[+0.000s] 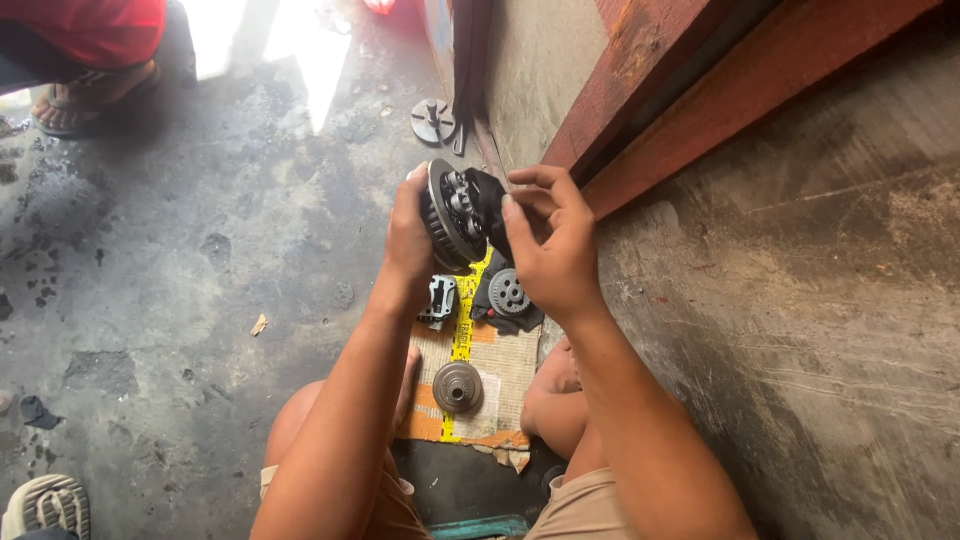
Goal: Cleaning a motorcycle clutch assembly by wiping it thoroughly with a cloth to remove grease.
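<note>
We have the round toothed clutch assembly (452, 212) lifted off the floor and a dark rag (492, 200) against it, so wiping looks under way, while a small gear (509, 292), a round hub (457, 387) and a metal bracket (439, 302) lie on the cardboard sheet (500, 365) below, seemingly waiting. Our left hand (408, 245) grips the assembly's rim, its fingers closed around it; our right hand (553, 250) presses the rag on, fingers curled.

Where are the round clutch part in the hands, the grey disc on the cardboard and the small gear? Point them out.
round clutch part (447, 215), head view, toothed rim.
grey disc (457, 387), head view, centre hub.
small gear (509, 291), head view, gear face.
</note>
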